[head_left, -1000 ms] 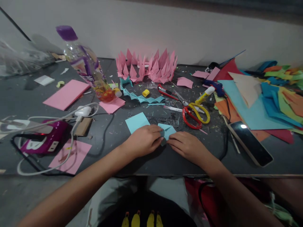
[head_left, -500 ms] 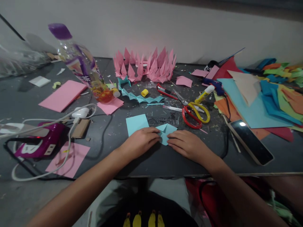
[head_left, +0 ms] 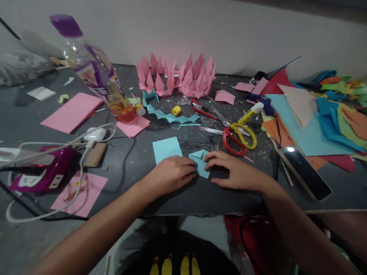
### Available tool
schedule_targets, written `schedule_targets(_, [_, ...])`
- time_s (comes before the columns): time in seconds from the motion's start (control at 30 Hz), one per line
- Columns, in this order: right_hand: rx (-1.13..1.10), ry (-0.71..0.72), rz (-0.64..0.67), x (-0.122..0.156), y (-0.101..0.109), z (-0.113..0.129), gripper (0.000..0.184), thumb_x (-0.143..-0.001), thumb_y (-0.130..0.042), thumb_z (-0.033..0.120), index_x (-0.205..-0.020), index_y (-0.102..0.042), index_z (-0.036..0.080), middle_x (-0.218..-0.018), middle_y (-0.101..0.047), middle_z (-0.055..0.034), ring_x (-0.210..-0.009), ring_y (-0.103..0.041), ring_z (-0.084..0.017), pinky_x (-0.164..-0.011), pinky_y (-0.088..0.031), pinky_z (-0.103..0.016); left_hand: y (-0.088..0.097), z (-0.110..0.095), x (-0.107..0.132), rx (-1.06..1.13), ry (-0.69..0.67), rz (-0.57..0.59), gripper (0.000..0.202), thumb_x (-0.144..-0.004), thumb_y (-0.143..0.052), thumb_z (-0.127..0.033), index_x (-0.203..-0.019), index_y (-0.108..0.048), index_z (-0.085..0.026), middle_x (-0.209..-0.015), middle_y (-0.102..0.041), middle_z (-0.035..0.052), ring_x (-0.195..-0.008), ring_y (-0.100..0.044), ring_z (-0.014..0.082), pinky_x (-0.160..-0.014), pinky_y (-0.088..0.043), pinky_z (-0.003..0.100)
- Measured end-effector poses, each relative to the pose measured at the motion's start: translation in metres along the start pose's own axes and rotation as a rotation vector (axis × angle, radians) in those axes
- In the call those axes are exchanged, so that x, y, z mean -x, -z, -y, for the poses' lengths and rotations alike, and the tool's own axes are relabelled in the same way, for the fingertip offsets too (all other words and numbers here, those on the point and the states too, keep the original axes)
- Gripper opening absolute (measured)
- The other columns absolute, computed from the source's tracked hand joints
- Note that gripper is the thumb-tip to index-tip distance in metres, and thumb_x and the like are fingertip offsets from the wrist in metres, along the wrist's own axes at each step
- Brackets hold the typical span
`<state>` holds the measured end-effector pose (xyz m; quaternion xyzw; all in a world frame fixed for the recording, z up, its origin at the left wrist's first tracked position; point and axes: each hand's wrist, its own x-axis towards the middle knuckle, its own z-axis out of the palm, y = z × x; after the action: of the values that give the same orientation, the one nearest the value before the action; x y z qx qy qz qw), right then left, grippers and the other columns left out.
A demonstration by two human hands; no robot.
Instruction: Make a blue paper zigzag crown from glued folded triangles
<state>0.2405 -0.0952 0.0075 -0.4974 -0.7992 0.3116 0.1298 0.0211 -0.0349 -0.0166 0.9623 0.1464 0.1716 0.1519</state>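
A small folded light-blue paper piece (head_left: 200, 162) lies on the dark table (head_left: 177, 194) near its front edge. My left hand (head_left: 172, 173) is curled with its fingertips pinching the piece's left side. My right hand (head_left: 233, 172) rests on the table with fingers bent, its fingertips pressing the piece's right edge. A flat light-blue paper square (head_left: 167, 149) lies just behind my left hand.
Red-and-yellow scissors (head_left: 237, 135), a glue stick (head_left: 250, 112) and a red cutter (head_left: 202, 110) lie behind my hands. Farther back are a pink folded-paper crown (head_left: 176, 78), a blue folded chain (head_left: 169, 116) and a tilted bottle (head_left: 97, 76). Coloured sheets (head_left: 321, 114) and a phone (head_left: 305, 172) lie at right; a purple device (head_left: 37, 173) with cables at left.
My right hand has slid a little to the right and flattened along the piece's right edge. More of the blue piece shows between my hands.
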Motion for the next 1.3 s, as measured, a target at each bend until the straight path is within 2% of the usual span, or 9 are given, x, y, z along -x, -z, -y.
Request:
schedule_targets(0.07, [0.019, 0.006, -0.017, 0.003, -0.002, -0.002, 0.018, -0.08, -0.058, 0.021, -0.097, -0.059, 0.023, -0.116, -0.053, -0.0071, -0.112, -0.05, -0.021, -0.094, -0.041, -0.037, -0.003, 0.001, -0.002, 0.015, 0.026, -0.022, 0.016, -0.088, -0.053, -0.023, -0.089, -0.066, -0.014, -0.097, -0.069, 0.0049, -0.088, -0.064, 0.0176, -0.079, -0.051, 0.03])
schedule_targets(0.17, [0.046, 0.027, -0.088, 0.002, -0.008, -0.004, 0.007, -0.084, -0.054, 0.022, -0.087, -0.06, 0.022, -0.106, -0.057, -0.0072, -0.106, -0.052, -0.02, -0.092, -0.042, -0.037, -0.006, 0.001, -0.003, -0.001, 0.042, -0.039, 0.017, -0.088, -0.052, -0.023, -0.084, -0.066, -0.014, -0.094, -0.069, 0.0047, -0.084, -0.065, 0.0176, -0.076, -0.051, 0.029])
schedule_targets(0.23, [0.037, 0.026, -0.134, -0.002, -0.011, -0.003, 0.008, -0.085, -0.052, 0.02, -0.082, -0.059, 0.021, -0.101, -0.059, -0.0067, -0.101, -0.054, -0.019, -0.089, -0.044, -0.037, -0.006, 0.0, -0.001, -0.027, 0.033, -0.034, 0.019, -0.089, -0.051, -0.023, -0.082, -0.066, -0.014, -0.094, -0.069, 0.0046, -0.081, -0.065, 0.0177, -0.073, -0.052, 0.03])
schedule_targets(0.57, [-0.02, -0.201, -0.308, -0.023, -0.018, 0.004, 0.008, -0.078, -0.057, 0.019, -0.071, -0.057, 0.019, -0.08, -0.057, -0.0021, -0.074, -0.056, -0.015, -0.069, -0.045, -0.029, 0.003, -0.005, 0.002, -0.125, -0.056, 0.047, 0.028, -0.09, -0.044, -0.024, -0.083, -0.068, -0.012, -0.089, -0.066, 0.0093, -0.072, -0.062, 0.0171, -0.068, -0.052, 0.031])
schedule_targets(0.7, [-0.064, -0.199, -0.313, -0.023, -0.019, 0.0, 0.008, -0.078, -0.059, 0.02, -0.07, -0.058, 0.02, -0.079, -0.057, -0.0015, -0.073, -0.055, -0.014, -0.067, -0.045, -0.028, 0.003, -0.004, 0.003, -0.076, -0.037, 0.039, 0.028, -0.09, -0.043, -0.025, -0.084, -0.068, -0.012, -0.09, -0.066, 0.0091, -0.074, -0.063, 0.0171, -0.07, -0.052, 0.031])
schedule_targets(0.87, [-0.099, -0.142, -0.301, -0.018, -0.019, -0.006, 0.007, -0.08, -0.059, 0.022, -0.073, -0.06, 0.02, -0.083, -0.057, -0.0021, -0.077, -0.055, -0.015, -0.071, -0.045, -0.029, 0.005, -0.003, 0.002, 0.023, -0.027, 0.009, 0.024, -0.088, -0.046, -0.024, -0.094, -0.066, -0.012, -0.096, -0.067, 0.0086, -0.084, -0.064, 0.0188, -0.077, -0.052, 0.032])
schedule_targets(1.07, [-0.083, -0.15, -0.299, -0.018, -0.021, -0.004, 0.007, -0.08, -0.057, 0.021, -0.073, -0.059, 0.02, -0.084, -0.057, -0.0022, -0.081, -0.056, -0.016, -0.073, -0.044, -0.03, 0.002, -0.006, 0.003, -0.035, -0.052, 0.053, 0.024, -0.088, -0.046, -0.025, -0.093, -0.066, -0.014, -0.093, -0.065, 0.01, -0.091, -0.063, 0.0202, -0.08, -0.052, 0.034])
schedule_targets(1.3, [-0.067, -0.23, -0.342, -0.023, -0.023, 0.001, 0.009, -0.078, -0.058, 0.02, -0.069, -0.057, 0.02, -0.079, -0.056, -0.001, -0.075, -0.054, -0.015, -0.07, -0.042, -0.029, -0.001, -0.008, 0.003, -0.084, -0.067, 0.043, 0.024, -0.089, -0.044, -0.024, -0.09, -0.066, -0.013, -0.086, -0.065, 0.0089, -0.091, -0.063, 0.0205, -0.08, -0.053, 0.035])
